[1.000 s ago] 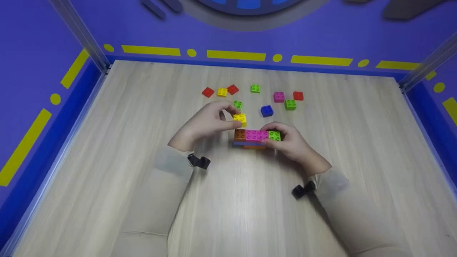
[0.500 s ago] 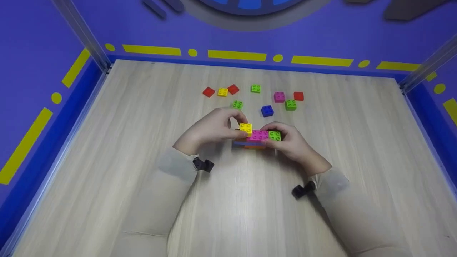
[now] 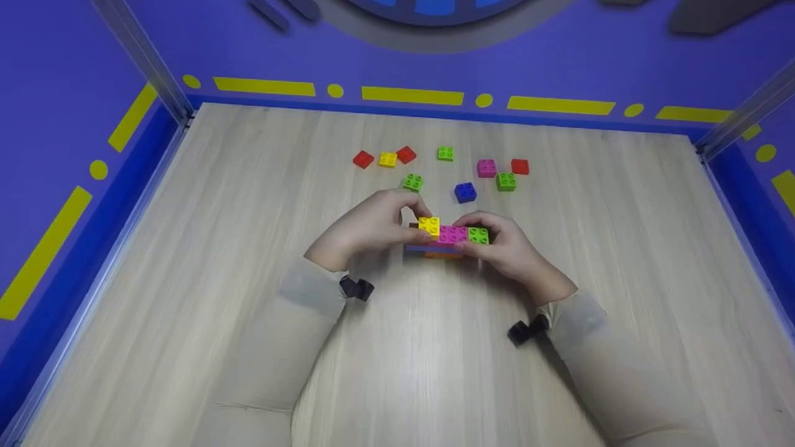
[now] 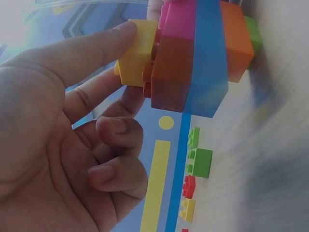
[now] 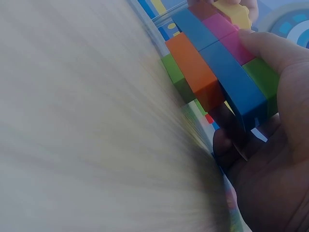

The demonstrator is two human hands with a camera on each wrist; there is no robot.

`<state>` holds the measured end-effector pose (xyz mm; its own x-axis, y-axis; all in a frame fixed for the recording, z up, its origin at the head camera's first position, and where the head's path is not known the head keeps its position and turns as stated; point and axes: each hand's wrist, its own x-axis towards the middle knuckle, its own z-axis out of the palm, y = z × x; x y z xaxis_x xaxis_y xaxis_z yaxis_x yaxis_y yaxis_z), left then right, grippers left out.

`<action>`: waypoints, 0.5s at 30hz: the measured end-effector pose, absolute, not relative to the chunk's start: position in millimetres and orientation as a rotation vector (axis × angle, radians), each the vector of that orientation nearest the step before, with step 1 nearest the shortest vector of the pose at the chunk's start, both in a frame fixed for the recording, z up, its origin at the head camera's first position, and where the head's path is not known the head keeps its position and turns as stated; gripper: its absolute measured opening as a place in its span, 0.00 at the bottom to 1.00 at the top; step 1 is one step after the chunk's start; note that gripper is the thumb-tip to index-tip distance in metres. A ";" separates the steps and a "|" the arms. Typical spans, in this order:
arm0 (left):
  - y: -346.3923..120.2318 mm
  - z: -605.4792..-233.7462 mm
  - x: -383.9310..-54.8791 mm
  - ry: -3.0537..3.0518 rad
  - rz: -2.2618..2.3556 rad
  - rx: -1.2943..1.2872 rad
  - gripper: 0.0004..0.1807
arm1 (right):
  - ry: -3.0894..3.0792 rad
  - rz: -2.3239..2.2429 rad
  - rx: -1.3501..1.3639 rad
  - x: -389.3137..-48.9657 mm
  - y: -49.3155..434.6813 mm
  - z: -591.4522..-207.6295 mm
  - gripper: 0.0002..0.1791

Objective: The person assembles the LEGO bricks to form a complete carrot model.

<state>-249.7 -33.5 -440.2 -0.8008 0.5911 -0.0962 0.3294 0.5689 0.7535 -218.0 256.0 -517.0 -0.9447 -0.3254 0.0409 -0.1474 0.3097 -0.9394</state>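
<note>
My left hand point(image 3: 372, 225) pinches a yellow brick point(image 3: 429, 227) between thumb and fingers, above the left part of a stacked brick build. In the left wrist view the yellow brick point(image 4: 137, 53) meets the studs of the brown brick point(image 4: 170, 75) and pink brick point(image 4: 178, 19); some studs show between them. Below that top layer lie blue bricks point(image 4: 208, 63), then an orange brick point(image 4: 236, 43), then a green brick point(image 5: 177, 77) lowest. Thumb and fingers of my right hand point(image 3: 512, 251) grip the build's right end, by the pink and light green brick point(image 3: 478, 235).
Loose bricks lie beyond my hands on the wooden table point(image 3: 248, 186): a blue brick point(image 3: 465, 192), green bricks point(image 3: 506, 181), a pink brick point(image 3: 487, 168), a yellow brick point(image 3: 388, 159) and red flat bricks point(image 3: 363, 159). Blue walls point(image 3: 410, 68) border the table.
My left hand has moved right and toward me, bringing the yellow brick from behind the build onto its top left part. The right hand keeps its grip and has hardly moved.
</note>
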 end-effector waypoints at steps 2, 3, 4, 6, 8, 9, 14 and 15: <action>-32.0 -439.0 -248.2 2.486 1.066 0.730 0.15 | 2.405 -1.711 -0.439 -218.2 255.7 -516.8 0.20; -31.4 -438.4 -247.5 2.494 1.059 0.718 0.15 | 2.405 -1.712 -0.437 -218.3 255.7 -516.8 0.20; -30.8 -437.8 -246.7 2.500 1.053 0.711 0.15 | 2.404 -1.714 -0.436 -218.3 255.6 -516.8 0.19; -29.6 -437.0 -245.6 2.511 1.041 0.706 0.14 | 2.399 -1.720 -0.434 -218.4 255.4 -516.4 0.19; -28.7 -436.8 -244.8 2.521 1.028 0.710 0.14 | 2.396 -1.723 -0.436 -218.7 255.3 -516.3 0.18; -28.3 -436.6 -244.5 2.525 1.023 0.713 0.14 | 2.397 -1.724 -0.438 -218.9 255.3 -516.3 0.18; -26.5 -436.4 -243.2 2.532 1.013 0.694 0.14 | 2.401 -1.714 -0.432 -219.2 255.6 -515.1 0.17; -26.1 -436.3 -242.9 2.533 1.011 0.687 0.15 | 2.400 -1.710 -0.431 -219.1 255.7 -514.7 0.17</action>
<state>-242.9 -26.1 -436.3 -0.8302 0.5443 -0.1203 0.3120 0.6325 0.7089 -219.1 255.7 -514.7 -0.9450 -0.3252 0.0342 -0.1384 0.3032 -0.9428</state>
